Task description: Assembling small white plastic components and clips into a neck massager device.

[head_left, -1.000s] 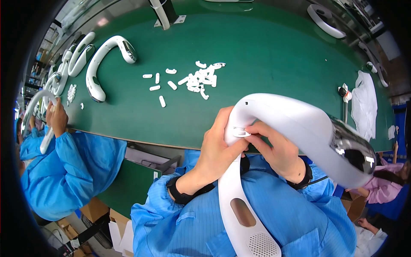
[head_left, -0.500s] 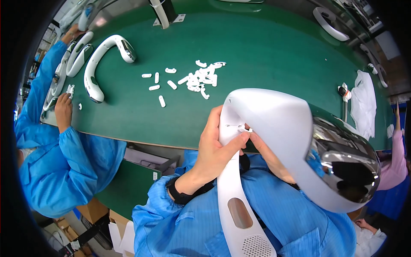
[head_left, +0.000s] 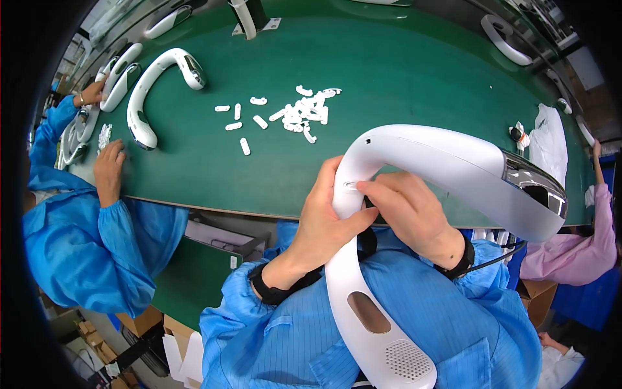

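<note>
A large white curved device (head_left: 447, 155), with a dark glossy end and a perforated grille at the other end, rests against my blue smock. My left hand (head_left: 324, 223) is wrapped round its narrow middle. Fingers bent together, my right hand (head_left: 414, 211) has its fingertips on a small white oblong piece (head_left: 350, 186) at a recess in that middle part. How far the piece sits in the recess is hard to see. Farther off on the green table lies a pile of similar small white pieces (head_left: 304, 113), several of them spread separately to its left.
Another white curved device (head_left: 146, 97) lies at the left, near a co-worker's hand (head_left: 110, 172). A black stand (head_left: 249, 19) is fixed at the back. On the right are a white bag (head_left: 549, 139) and a tool with a dark tip (head_left: 517, 135). The green table's front edge (head_left: 214, 209) runs before me.
I have turned the device, so its recessed side faces up. My right hand has come from behind it to the small piece. The co-worker's raised hand has come lower.
</note>
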`<state>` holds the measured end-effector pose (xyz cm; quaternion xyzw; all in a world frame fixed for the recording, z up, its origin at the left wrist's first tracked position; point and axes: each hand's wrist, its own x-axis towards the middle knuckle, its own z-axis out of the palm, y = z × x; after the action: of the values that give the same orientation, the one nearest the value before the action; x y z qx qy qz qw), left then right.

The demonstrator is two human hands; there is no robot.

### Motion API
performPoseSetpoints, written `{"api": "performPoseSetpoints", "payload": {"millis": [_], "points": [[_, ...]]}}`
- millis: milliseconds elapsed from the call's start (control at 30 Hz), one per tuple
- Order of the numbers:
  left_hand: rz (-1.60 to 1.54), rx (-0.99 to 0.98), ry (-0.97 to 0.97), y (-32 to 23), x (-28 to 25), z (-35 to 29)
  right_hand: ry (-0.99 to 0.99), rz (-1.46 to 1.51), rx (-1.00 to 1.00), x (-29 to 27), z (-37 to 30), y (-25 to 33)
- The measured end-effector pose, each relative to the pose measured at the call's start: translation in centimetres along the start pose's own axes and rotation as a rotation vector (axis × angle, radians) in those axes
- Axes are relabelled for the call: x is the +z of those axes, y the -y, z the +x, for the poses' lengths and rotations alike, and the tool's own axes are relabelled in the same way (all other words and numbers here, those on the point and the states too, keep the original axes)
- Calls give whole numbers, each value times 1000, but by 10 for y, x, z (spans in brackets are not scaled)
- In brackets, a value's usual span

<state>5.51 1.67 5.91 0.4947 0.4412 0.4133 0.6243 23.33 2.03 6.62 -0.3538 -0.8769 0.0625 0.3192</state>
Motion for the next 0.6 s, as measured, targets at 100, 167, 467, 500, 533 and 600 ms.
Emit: {"api": "performPoseSetpoints", "payload": {"millis": [100,167,467,500,533,600], "points": [[-134,-14,56,4,1,2,-205,156,84,15,-9,-7],[-115,244,25,6,2,1,-212,316,184,14,-10,-7],[-219,121,49,21,-2,8,-319,187,-85,-3,-8,-8],[-228,107,48,23,-4,9,-289,154,-92,-6,-8,-7],[-229,105,45,21,-4,9,-258,121,-96,-7,-8,-7],[-251,79,48,18,-2,8,-260,89,-107,-5,-9,-8]]}}
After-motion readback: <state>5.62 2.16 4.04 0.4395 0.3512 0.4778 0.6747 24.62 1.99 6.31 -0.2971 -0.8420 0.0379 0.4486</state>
